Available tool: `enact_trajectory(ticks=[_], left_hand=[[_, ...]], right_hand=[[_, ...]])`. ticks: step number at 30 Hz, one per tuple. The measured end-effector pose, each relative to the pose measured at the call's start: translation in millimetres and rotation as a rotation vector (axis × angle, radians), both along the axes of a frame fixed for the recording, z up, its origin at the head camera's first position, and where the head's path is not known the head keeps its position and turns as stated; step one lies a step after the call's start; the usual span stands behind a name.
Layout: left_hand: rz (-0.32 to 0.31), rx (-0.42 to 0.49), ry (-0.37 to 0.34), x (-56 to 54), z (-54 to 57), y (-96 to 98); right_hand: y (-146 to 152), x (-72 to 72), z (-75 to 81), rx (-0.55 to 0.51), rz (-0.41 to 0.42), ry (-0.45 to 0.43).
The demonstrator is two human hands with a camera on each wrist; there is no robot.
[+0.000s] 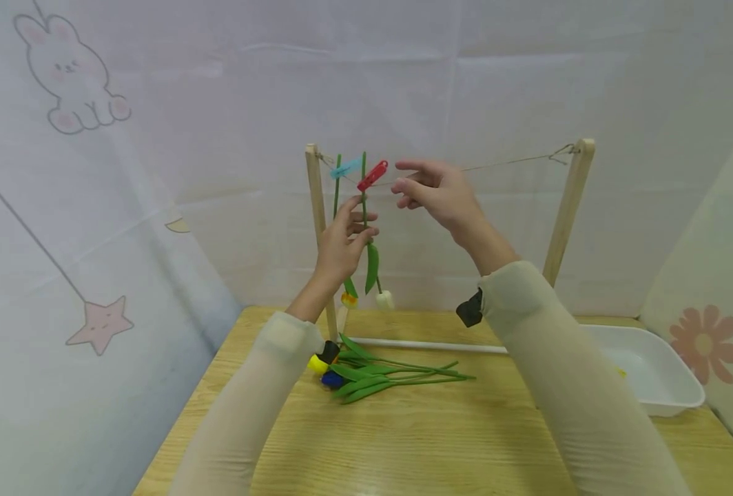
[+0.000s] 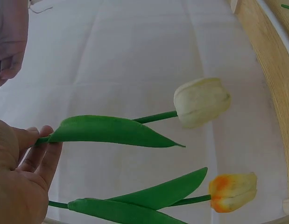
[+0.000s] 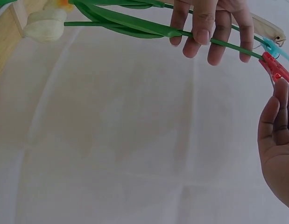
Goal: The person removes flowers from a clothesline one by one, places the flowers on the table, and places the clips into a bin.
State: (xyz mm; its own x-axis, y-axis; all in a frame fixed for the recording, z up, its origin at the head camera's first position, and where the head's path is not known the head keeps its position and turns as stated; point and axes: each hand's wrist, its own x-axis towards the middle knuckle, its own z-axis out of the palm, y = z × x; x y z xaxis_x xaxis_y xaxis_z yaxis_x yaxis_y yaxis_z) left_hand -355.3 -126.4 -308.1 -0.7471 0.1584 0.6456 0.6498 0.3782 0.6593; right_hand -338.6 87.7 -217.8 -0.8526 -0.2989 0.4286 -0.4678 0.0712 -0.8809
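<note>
Hanging near-vertical, bloom down, the white tulip (image 1: pixel 373 267) is pinched by the left hand (image 1: pixel 342 246) below the red clothespin (image 1: pixel 373 176); the right hand (image 1: pixel 446 198), thumb and forefinger parted, is beside that clothespin.

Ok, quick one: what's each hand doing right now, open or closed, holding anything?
Left hand: closed lightly, holding the white tulip.
Right hand: open, fingers loosely bent, holding nothing, near the red peg.
</note>
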Motion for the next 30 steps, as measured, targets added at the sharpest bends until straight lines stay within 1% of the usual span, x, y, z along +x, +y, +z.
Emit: enact_trajectory(ticks=[6, 9, 13, 17, 22, 30], left_hand=[[-0.003, 0.005, 0.011, 1.2, -0.7, -0.2], [-0.006, 0.003, 0.024, 1.0, -1.0, 0.4], [-0.006, -0.002, 0.028, 1.2, -1.2, 1.4], [0.001, -0.005, 0.032, 1.9, -1.3, 1.9], [0.017, -0.019, 0.035, 2.1, -1.1, 1.0], [0.017, -0.019, 0.048, 2.3, -1.0, -0.6]], right_hand=[[-8.1, -3.6, 3.9, -0.023, -0.043, 0.004], [-11.3, -6.1, 5.3, -0.025, -0.075, -0.008], [-14.6, -7.9, 6.6, -0.008, -0.098, -0.032], [-16.6, -8.5, 7.0, 0.008, -0.106, -0.054], [-17.4, -8.3, 6.9, 0.017, -0.109, -0.056], [-20.3, -9.2, 9.2, 0.042, -0.111, -0.068]])
